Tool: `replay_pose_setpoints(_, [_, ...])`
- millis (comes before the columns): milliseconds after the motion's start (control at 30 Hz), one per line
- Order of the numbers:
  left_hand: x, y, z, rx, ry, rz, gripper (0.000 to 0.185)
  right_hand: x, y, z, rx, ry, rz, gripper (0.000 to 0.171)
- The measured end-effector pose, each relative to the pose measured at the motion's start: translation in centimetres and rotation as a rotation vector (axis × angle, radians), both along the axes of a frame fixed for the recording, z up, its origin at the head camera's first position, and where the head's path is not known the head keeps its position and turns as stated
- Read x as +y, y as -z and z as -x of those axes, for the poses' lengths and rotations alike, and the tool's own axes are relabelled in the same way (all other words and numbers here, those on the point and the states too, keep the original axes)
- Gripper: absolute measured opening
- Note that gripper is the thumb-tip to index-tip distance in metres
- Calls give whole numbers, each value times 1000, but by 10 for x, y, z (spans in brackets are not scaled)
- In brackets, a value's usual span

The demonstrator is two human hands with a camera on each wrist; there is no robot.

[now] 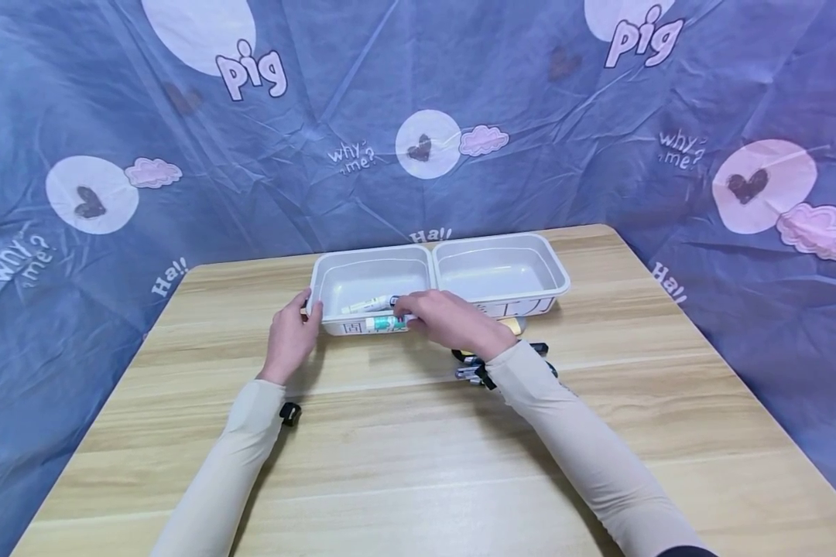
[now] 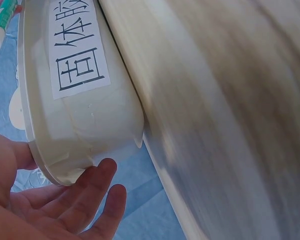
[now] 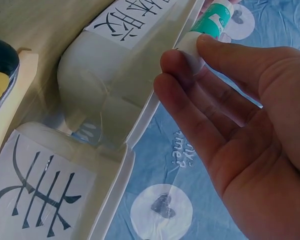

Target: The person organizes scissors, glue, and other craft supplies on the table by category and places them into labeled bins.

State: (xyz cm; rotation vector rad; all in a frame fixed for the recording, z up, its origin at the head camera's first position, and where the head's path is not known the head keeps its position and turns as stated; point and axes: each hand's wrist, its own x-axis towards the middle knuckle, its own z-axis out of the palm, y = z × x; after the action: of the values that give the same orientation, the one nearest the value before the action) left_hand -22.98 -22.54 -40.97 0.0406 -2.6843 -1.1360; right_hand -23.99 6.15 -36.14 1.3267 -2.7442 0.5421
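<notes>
My left hand (image 1: 295, 338) grips the left end of the left white bin (image 1: 369, 271), with the thumb on its near side and the fingers round the corner. A label with Chinese characters shows on the bin's front in the left wrist view. Between thumb and fingertips, my right hand (image 1: 453, 321) pinches a glue stick (image 3: 212, 24) with a green label and white ends. It is over the front rim of the left bin, lying roughly along it. Inside that bin lies another white glue stick (image 1: 364, 306), partly hidden by the right hand.
A second white bin (image 1: 498, 271) joins the left one on the right, its label partly hidden by my hand. Several utility knives (image 1: 469, 373) lie in front of it, partly under my right forearm. A printed blue cloth (image 1: 348, 193) hangs behind the wooden table (image 1: 390, 464).
</notes>
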Motion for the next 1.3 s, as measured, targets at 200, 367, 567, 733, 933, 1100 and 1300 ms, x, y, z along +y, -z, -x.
replay_pose_setpoints(200, [0,0,-1,6,5,4,54,1,-2,-1,5,14,14,21])
replay_pose_setpoints(367, [0,0,-1,12,2,6,53,4,-3,1,-1,29,24,21])
replay_pose_setpoints(567, [0,1,-2,16,3,7,53,7,-4,2,-3,32,43,18])
replay_pose_setpoints(733, [0,0,-2,16,5,11,53,9,-5,3,-16,38,43,18])
replay_pose_setpoints(933, [-1,0,-1,20,4,19,53,10,-5,6,-22,51,57,17])
replay_pose_setpoints(1100, [-1,0,-1,16,7,15,53,13,-5,9,-38,61,68,17])
replay_pose_setpoints(1300, [-1,0,-1,19,2,16,53,18,-7,13,-49,73,100,19])
